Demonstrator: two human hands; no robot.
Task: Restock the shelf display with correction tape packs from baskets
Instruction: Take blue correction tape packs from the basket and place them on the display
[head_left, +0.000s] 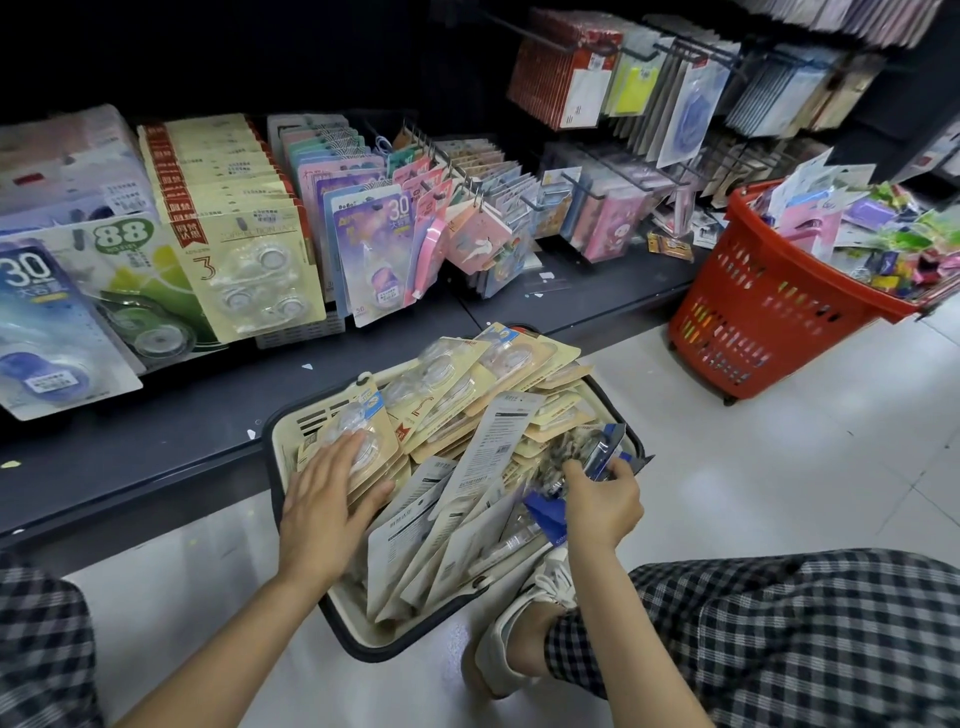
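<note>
Glossy floor tiles (779, 467), slotted plastic red basket (753, 312), cardboard-backed clear-blister correction tape packs (447, 374).

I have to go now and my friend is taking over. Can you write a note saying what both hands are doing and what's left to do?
Left hand: flat, fingers straight, resting on the cream packs at the left of the cream basket.
Right hand: fingers pinching a blue-and-clear pack at the basket's right side.
Basket sits on the floor against the shelf, heaped with cream correction tape packs.
Matching cream row on the shelf already looks well stocked.
Left: nearly the whole basket, and the red basket of mixed packs.
</note>
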